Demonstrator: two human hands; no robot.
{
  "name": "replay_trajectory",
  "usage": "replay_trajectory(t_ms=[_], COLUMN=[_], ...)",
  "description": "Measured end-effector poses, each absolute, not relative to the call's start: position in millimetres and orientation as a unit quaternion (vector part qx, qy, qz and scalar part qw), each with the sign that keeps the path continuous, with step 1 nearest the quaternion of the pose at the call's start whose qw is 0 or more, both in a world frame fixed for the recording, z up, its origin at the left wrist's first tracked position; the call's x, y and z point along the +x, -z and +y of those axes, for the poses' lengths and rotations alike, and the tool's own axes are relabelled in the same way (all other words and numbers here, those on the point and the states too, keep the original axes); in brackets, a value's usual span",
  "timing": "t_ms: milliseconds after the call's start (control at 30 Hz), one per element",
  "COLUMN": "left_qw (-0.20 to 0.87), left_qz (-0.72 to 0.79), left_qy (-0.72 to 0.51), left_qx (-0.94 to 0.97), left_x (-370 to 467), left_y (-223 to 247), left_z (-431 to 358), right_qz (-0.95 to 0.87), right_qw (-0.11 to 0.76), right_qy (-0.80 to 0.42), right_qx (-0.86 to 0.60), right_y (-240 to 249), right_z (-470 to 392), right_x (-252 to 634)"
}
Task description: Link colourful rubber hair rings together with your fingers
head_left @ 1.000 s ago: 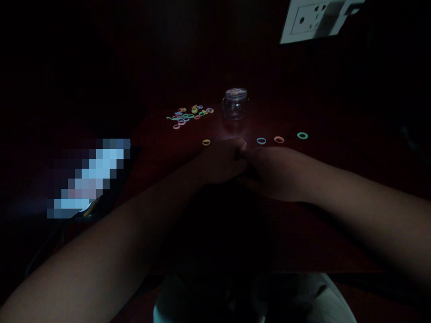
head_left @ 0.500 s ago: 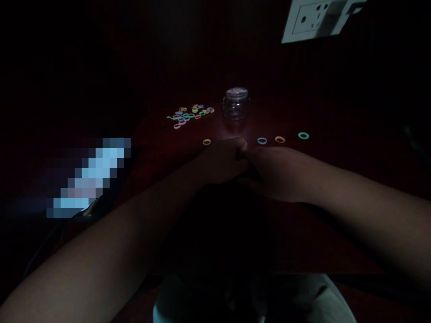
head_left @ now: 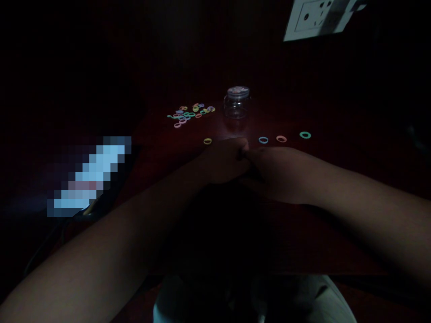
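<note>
Touching, left hand and right hand hide their grip; closure and contents, I cannot tell; blue ring just beyond.

Left hand and right hand meet on dark red table; lidded clear jar stands beyond.

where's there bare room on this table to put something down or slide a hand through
Bare: the table right of the lidded clear jar, behind the blue ring; also between the ring pile and yellow ring. Crowded: the pile itself, and where left hand and right hand meet. Far edges: too dark to tell.
</note>
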State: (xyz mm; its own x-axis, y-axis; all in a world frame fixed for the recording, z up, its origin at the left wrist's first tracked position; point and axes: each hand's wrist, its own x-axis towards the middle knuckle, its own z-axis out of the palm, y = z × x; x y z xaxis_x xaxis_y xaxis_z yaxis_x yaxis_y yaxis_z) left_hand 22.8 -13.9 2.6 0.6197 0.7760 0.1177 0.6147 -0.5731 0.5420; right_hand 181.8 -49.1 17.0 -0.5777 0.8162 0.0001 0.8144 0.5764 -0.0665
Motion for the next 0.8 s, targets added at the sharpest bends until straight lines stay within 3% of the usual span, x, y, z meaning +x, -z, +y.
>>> replay_trajectory(t_ms=[800], left_qw=[0.228], left_qz=[0.405], left_qy=[-0.167], left_qx=[0.869], left_x=[22.5], left_y=[-3.3], left_z=[-15.2], right_qz=[-0.890], right_qw=[0.018], right_qy=[-0.051], right_qx=[-0.452], right_y=[-20.4], right_z=[-48.0], right_x=[180.3])
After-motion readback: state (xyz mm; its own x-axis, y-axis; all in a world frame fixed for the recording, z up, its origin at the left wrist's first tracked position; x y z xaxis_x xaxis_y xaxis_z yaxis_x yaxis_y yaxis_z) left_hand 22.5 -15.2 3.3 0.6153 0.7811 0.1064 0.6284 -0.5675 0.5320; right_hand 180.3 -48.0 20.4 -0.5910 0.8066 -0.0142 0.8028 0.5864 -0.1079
